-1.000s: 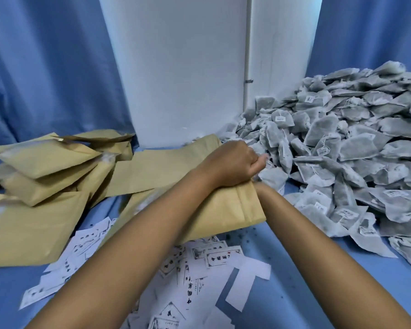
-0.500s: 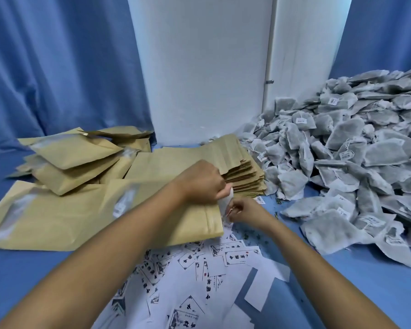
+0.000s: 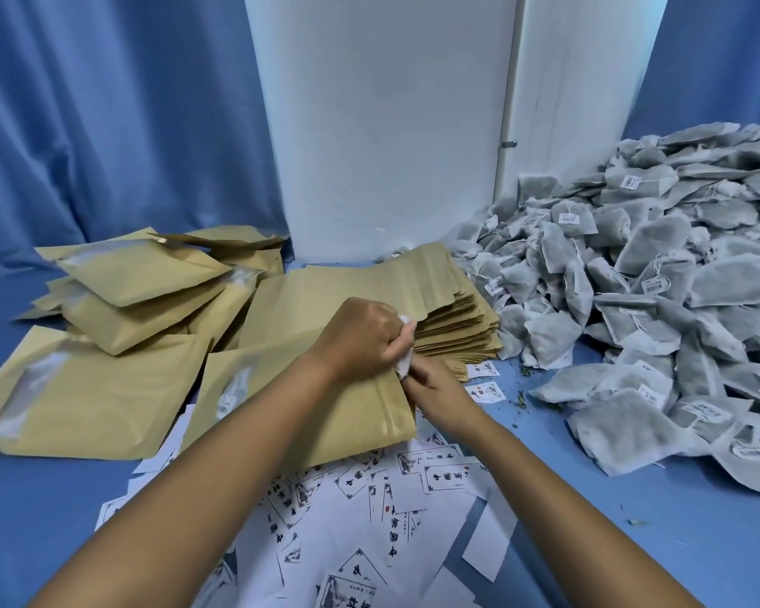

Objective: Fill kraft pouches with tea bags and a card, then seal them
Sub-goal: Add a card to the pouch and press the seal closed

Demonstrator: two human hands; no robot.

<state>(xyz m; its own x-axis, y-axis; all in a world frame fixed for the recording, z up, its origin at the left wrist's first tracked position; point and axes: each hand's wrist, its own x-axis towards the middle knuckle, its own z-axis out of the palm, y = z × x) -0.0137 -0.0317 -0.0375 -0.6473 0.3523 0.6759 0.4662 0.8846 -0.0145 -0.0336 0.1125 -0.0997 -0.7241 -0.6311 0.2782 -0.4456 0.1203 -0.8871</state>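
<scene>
pouch [image 3: 325,410], kraft brown paper, flat, with a folded band across its near right end and a clear strip window near its left end; lies at the centre of the blue table [image 3: 40,520], on top of the loose cards [image 3: 444,476].

left hand [image 3: 360,340]: fingers curled over the pouch's right end, gripping its mouth edge, a scrap of white tea bag [image 3: 404,362] showing between the fingers.

right hand [image 3: 435,383]: just right of the pouch mouth, touching the white scrap from below, fingers bent; whether it pinches the scrap cannot be told.

cards: white, printed in black with framed characters and small pictures, scattered under and in front of the pouch.

empty pouch stack [image 3: 413,300]: fanned, flat, same brown, directly behind the pouch.

filled pouches [image 3: 128,300]: puffed, clear windows showing, heaped left of the pouch.

tea bag heap [image 3: 654,278]: grey-white mesh sachets with small paper tags, piled right of the pouch.

white panel [image 3: 391,125] and blue curtain [image 3: 106,125]: behind the pouch.
</scene>
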